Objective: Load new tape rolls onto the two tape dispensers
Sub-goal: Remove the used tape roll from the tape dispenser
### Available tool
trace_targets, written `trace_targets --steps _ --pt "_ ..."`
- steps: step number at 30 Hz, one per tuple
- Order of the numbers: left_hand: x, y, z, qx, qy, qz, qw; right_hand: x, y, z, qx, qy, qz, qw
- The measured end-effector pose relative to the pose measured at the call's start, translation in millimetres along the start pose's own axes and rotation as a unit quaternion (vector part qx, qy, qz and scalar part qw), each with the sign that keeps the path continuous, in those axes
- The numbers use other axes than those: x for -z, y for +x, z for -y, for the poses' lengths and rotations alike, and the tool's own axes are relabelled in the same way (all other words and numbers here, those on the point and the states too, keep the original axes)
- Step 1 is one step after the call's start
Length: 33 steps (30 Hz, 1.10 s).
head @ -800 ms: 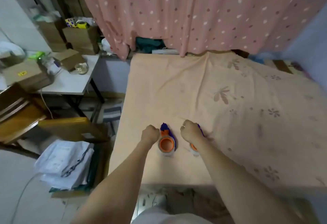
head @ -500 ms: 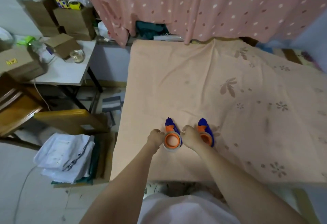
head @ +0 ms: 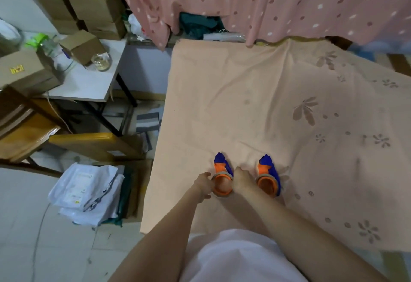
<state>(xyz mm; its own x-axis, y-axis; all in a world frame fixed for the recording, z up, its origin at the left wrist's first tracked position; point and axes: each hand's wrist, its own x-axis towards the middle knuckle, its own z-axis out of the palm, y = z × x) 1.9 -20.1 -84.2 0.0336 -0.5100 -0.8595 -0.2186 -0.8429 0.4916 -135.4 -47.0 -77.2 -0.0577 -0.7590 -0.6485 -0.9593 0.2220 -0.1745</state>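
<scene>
Two blue-and-orange tape dispensers lie side by side on the peach floral sheet of the bed (head: 255, 103), near its front edge and just ahead of the person's body, presumably so both stay within easy reach without leaning. The left dispenser (head: 222, 177) lies flat with its orange hub ring facing up and its blue nose pointing toward twelve o'clock; a pale band around the ring looks like a tape roll (head: 222, 195) already seated on it, though the detail is too small to be sure. The left hand (head: 203, 187) meets that ring from nine o'clock and the right hand (head: 242, 183) from three o'clock, so the dispenser sits between them. The grip of each hand looks curled with fingertips pressed against the ring's rim, likely bracing it from opposite sides so it cannot slide on the soft cloth while the roll is pushed home or turned; whether either hand truly pinches the roll I cannot tell. The right dispenser (head: 268, 178) lies just beside, at three o'clock of the right hand, untouched and in the same orientation, its hub partly hidden by the wrist. At ten o'clock, well apart, a white table (head: 89, 85) carries cardboard boxes and plays no part here.
</scene>
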Motion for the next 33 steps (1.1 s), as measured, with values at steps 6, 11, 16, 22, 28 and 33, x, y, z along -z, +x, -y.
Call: trace_targets --steps 6,11,16,22,28,33 --pt "-2.2 12.6 -4.1 0.010 0.014 -0.016 1.000 -12.8 13.3 -3.9 0.004 0.010 0.013 1.000" --pt "2.5 13.2 -6.1 0.016 0.006 0.000 1.000 -8.8 18.2 -4.1 0.009 0.019 0.028 0.999" --pt "8.8 5.8 -13.1 0.002 -0.057 0.003 0.998 9.0 14.7 -3.1 0.006 0.055 0.022 0.998" --pt "8.0 -14.9 -40.9 -0.034 -0.181 0.076 0.980 40.8 -2.9 -17.4 0.009 0.275 0.001 0.961" --pt "-38.7 -36.9 -86.5 -0.091 -0.245 0.175 0.949 80.5 -39.4 -53.6 0.009 0.456 -0.049 0.889" --pt "-99.9 -60.0 -106.2 -0.078 -0.232 0.255 0.936 90.6 -75.7 -107.2 -0.080 0.445 -0.146 0.880"
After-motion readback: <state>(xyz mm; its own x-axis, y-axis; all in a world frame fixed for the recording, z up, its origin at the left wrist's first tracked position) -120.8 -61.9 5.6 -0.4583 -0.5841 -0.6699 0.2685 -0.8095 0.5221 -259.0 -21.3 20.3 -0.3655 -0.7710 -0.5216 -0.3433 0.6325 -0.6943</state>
